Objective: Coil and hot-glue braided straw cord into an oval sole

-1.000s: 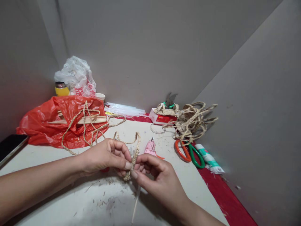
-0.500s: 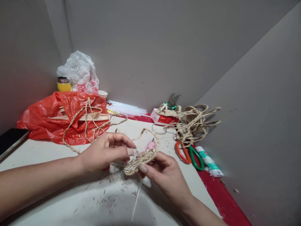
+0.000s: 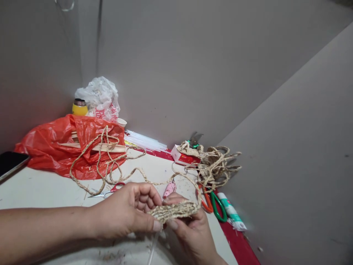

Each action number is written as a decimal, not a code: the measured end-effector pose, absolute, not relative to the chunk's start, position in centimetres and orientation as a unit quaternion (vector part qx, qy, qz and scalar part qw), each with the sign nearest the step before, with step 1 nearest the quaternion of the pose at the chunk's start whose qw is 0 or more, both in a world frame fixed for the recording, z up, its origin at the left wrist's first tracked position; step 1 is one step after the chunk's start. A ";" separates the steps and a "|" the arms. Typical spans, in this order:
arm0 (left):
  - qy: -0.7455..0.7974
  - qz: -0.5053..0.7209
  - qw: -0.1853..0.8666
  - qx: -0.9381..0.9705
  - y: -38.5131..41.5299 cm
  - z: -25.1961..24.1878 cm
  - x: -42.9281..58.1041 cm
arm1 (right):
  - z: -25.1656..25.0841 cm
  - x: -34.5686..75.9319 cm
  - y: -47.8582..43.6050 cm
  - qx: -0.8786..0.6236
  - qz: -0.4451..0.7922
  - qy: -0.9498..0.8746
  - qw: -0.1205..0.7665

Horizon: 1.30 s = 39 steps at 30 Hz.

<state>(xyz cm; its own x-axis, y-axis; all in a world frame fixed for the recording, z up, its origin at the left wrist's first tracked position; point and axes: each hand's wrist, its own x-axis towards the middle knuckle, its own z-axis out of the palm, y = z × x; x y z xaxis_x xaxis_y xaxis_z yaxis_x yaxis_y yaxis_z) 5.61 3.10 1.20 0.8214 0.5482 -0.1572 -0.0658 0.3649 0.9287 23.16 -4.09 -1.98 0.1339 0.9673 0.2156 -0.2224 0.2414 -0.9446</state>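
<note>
Between both hands is a flat piece of coiled straw braid (image 3: 179, 210). My left hand (image 3: 129, 209) pinches its left end with thumb and fingers. My right hand (image 3: 190, 232) grips it from below, thumb on the near side. From its right end a loose braided straw cord (image 3: 139, 171) loops up and runs left over the table to the red bag. Just behind the hands lies a pink object with a pointed tip (image 3: 169, 188), partly hidden. A thin pale stick (image 3: 152, 248) shows below the hands.
Small red-handled scissors (image 3: 117, 187) lie behind my left hand. A red plastic bag (image 3: 55, 143) and a phone (image 3: 12, 165) are at left. Translucent sticks (image 3: 145, 140), a straw cord bundle (image 3: 217, 165), orange and green handles (image 3: 217, 206) and a tube (image 3: 231, 211) lie back and right.
My left hand has closed on the braid's left end. The braid has turned flatter and sits lower in view. The pink object is now behind it, and the small scissors have come into sight.
</note>
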 end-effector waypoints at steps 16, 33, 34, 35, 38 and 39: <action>0.191 0.142 0.873 0.426 1.9 1.2 5.6 | -1.5 23.1 -4.9 -0.380 0.522 -0.475 0.598; 0.214 0.189 0.837 0.467 2.5 1.1 5.7 | -1.9 22.4 -4.5 -0.350 0.576 -0.429 0.602; 0.214 0.200 0.836 0.464 2.5 1.0 5.8 | -2.1 22.4 -4.3 -0.343 0.581 -0.424 0.604; 0.214 0.213 0.834 0.463 2.5 0.8 5.8 | -2.3 22.3 -4.2 -0.339 0.587 -0.419 0.605; 0.213 0.247 0.820 0.470 2.5 0.3 5.9 | -2.8 22.2 -3.9 -0.341 0.588 -0.405 0.612; 0.217 0.253 0.812 0.479 2.4 0.2 5.8 | -2.9 22.2 -3.8 -0.343 0.585 -0.399 0.617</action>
<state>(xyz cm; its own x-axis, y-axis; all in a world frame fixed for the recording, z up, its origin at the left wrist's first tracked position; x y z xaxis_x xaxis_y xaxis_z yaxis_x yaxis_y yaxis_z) 5.83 2.44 0.23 0.7775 0.6193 -0.1095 -0.2041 0.4132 0.8875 22.19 -3.82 -2.87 -0.0038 0.9959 0.0906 -0.4483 0.0793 -0.8904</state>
